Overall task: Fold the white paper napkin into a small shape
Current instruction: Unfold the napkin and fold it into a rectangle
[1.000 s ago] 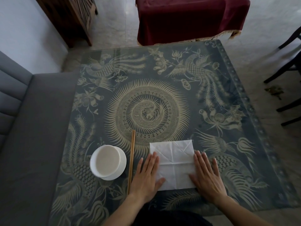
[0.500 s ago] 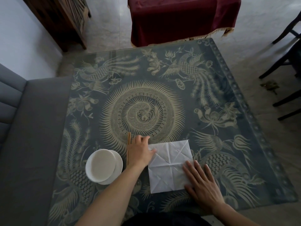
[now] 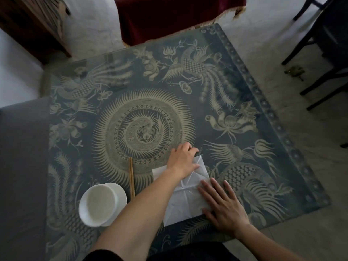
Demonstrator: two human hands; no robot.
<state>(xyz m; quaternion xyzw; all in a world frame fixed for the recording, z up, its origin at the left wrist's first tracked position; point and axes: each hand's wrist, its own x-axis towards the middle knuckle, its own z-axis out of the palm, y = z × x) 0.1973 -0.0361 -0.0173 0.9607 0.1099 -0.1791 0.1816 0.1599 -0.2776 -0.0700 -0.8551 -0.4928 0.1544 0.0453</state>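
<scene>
The white paper napkin (image 3: 185, 199) lies creased on the patterned table (image 3: 244, 129), near its front edge. My left hand (image 3: 183, 160) reaches across it and pinches the napkin's far right corner, fingers closed on the paper. My left forearm hides part of the napkin's left side. My right hand (image 3: 224, 206) lies flat with fingers spread on the napkin's near right part, pressing it onto the table.
A white bowl (image 3: 100, 203) stands left of the napkin, with a pair of wooden chopsticks (image 3: 131, 178) between them. A grey sofa (image 3: 20, 166) borders the table's left side. Dark chairs (image 3: 323, 44) stand at the far right, a red-draped table (image 3: 169, 16) behind.
My left hand has moved from the napkin's far left corner across to its far right corner and gripped it. My right hand stays pressed on the near right part. The view shifted.
</scene>
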